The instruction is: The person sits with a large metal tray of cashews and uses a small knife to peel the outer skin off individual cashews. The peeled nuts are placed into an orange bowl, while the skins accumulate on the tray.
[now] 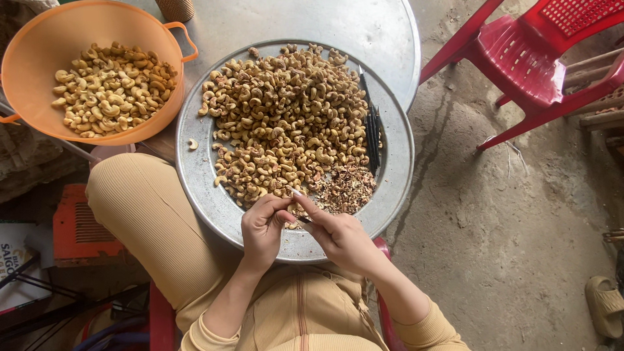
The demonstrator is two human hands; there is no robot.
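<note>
A person seated at the lower centre of the frame works over a round metal tray (201, 188) heaped with cashew kernels (286, 110), pale tan and curved, many with flecks of brown skin. The left hand (262, 229) is curled, thumb and fingers pinching a single cashew (290, 211) just above the tray's near rim. The right hand (338, 234) is closed around a small dark-tipped knife (303, 219), forefinger stretched along it; the tool's long axis runs from lower right to upper left, its tip pointing at the pinched nut. A mound of brown peeled skins (344, 188) lies just beside the hands, right of centre. Several slim dark tools (372, 133) rest on the tray's right side, lying nearly top to bottom. An orange plastic basin (39, 39), upper left, holds cleaner, lighter kernels. A red plastic chair (526, 58) stands at the upper right.
</note>
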